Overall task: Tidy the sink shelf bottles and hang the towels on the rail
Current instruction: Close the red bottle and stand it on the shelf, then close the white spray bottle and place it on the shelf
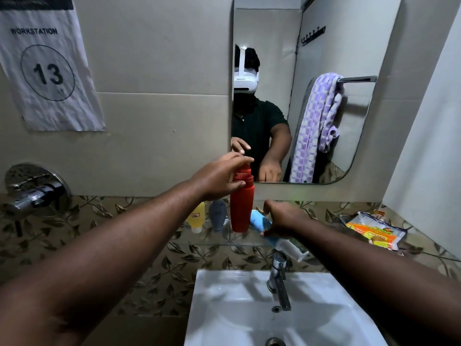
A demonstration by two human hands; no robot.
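Note:
A tall red bottle (241,208) stands upright on the glass shelf (214,242) above the sink. My left hand (219,177) is wrapped around its cap and neck. Beside it on the right lies a light blue bottle (258,220) with a white pump end, and my right hand (284,219) grips it. Left of the red bottle stand a small yellow tube (196,216) and a grey tube (217,214), both cap down. The mirror (349,58) reflects a purple-and-white checked towel (314,128) hanging on a rail (358,79).
A white basin (239,308) with a chrome tap (278,278) sits below the shelf. An orange and white packet (376,231) lies at the shelf's right end. A chrome wall valve (35,191) projects at the left. A paper sign (47,68) reading 13 hangs on the wall.

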